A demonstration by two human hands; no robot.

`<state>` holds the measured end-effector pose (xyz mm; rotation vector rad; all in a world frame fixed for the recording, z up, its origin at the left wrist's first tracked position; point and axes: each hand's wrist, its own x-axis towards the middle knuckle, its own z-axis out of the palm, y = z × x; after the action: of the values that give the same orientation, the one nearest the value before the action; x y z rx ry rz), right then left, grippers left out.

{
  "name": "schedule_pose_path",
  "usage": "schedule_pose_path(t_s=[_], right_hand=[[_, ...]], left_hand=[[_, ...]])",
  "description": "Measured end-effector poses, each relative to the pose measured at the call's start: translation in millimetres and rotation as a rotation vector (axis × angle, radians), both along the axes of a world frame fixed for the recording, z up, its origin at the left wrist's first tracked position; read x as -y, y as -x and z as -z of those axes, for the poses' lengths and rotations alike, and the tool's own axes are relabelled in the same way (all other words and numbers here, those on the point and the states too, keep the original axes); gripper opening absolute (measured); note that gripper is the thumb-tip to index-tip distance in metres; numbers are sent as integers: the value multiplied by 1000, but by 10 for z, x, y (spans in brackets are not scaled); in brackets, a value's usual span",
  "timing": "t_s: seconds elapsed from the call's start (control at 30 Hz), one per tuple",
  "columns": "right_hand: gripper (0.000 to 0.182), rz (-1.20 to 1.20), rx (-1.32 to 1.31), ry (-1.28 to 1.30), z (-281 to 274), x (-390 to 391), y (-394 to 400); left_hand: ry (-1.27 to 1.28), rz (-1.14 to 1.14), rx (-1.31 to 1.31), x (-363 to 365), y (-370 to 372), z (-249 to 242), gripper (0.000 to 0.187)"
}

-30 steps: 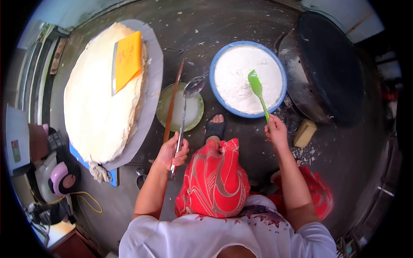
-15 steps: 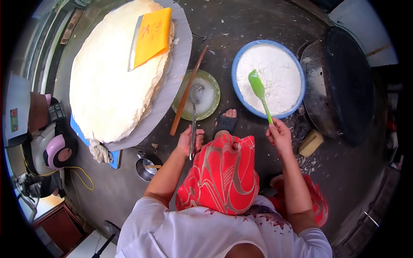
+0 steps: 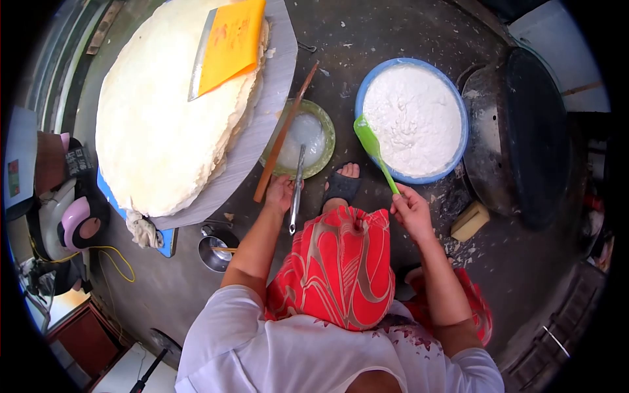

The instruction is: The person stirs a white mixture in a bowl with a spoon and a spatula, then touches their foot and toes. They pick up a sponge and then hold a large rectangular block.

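Note:
My right hand [image 3: 412,211] is closed on the handle of a green spatula [image 3: 369,139], whose blade lies against the left rim of a blue basin [image 3: 358,108] full of white, wet-looking dough or batter. My left hand [image 3: 280,191] is at the near rim of a green bowl [image 3: 327,147] of cloudy liquid, close beside the lower part of a wooden stick [image 3: 280,141]; its fingertips are partly hidden, so its grip is unclear. A metal ladle [image 3: 297,196] leans in the bowl, its handle pointing toward me, just right of my left hand.
At left, a large stack of pale flat sheets [image 3: 151,124] on a board bears a yellow scraper [image 3: 229,49]. A small metal pot [image 3: 211,255] stands below it. At right are a big dark round pan [image 3: 537,137] and a yellowish block [image 3: 469,221].
My left hand has come off the ladle handle and moved slightly up and left. My right hand has drawn the spatula left, from over the white mass to the basin's rim.

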<state>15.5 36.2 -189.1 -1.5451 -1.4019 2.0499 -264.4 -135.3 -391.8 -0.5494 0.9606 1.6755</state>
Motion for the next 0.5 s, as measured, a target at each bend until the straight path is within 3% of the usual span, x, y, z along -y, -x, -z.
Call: schedule_pose_path(t_s=[0.2, 0.27, 0.5], right_hand=[[30, -49, 1, 39, -7, 15, 49], [31, -71, -3, 38, 42, 19, 70], [33, -263, 105, -82, 204, -4, 210]], left_hand=[[58, -50, -96, -156, -112, -208, 27], [-30, 24, -129, -215, -111, -170, 28], [-37, 68, 11, -529, -331, -419, 26]])
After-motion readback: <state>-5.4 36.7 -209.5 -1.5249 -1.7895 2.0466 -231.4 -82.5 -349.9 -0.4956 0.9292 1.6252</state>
